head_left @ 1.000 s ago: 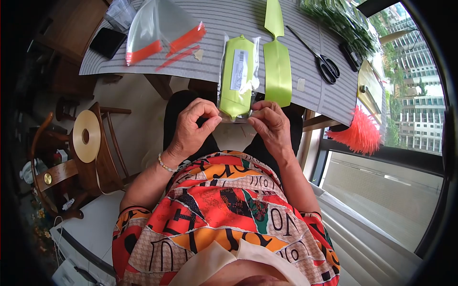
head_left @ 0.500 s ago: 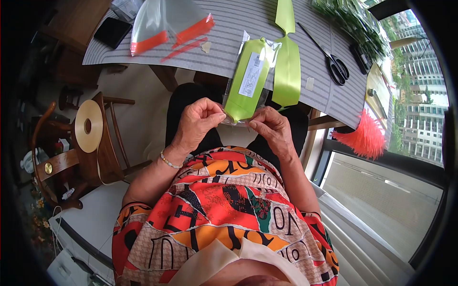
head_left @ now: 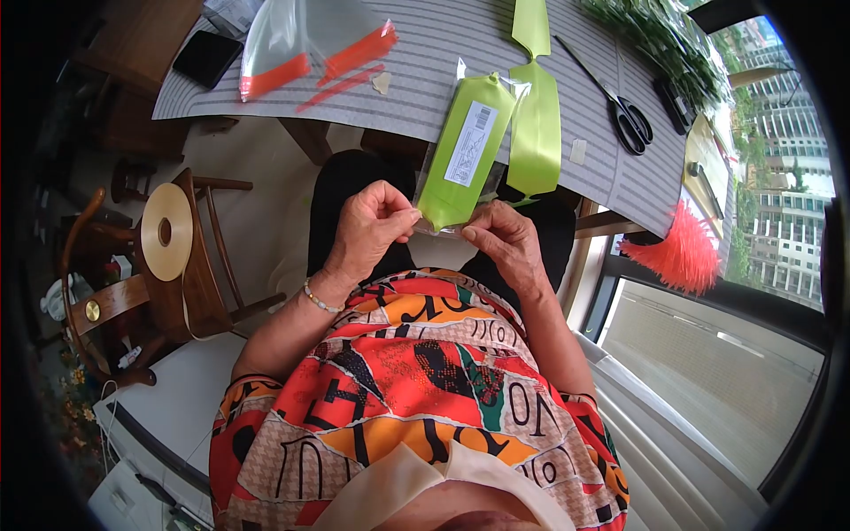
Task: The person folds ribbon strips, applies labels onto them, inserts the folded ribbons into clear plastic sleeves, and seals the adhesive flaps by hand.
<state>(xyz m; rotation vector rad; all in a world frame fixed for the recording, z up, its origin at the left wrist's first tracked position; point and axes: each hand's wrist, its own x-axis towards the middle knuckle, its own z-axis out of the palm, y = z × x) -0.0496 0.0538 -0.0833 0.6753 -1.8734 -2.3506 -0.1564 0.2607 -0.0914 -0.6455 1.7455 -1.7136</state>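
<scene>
A flat bundle of green ribbon (head_left: 449,196) lies inside a clear plastic bag (head_left: 519,89), with a white printed label (head_left: 471,146) on top. The bag slants over the table edge toward my lap. At its lower left corner my left hand (head_left: 376,226) pinches the plastic between thumb and forefinger. My right hand (head_left: 506,241) pinches the lower right corner in the same way. Just right of the bag is a loose, wide green ribbon (head_left: 536,133), hanging slightly over the edge and touching or close to the bag.
Black-handled scissors (head_left: 630,126) lie on the striped tablecloth (head_left: 434,35). Clear bags with orange strips (head_left: 354,57) and a black flat object (head_left: 207,58) are at the left. Red fringe (head_left: 677,252) hangs at the right corner. A ribbon roll (head_left: 166,232) rests on a wooden chair (head_left: 208,296).
The view has shifted slightly. The bag tilts a little more to the right at its top; both hands keep their pinch on its lower corners.
</scene>
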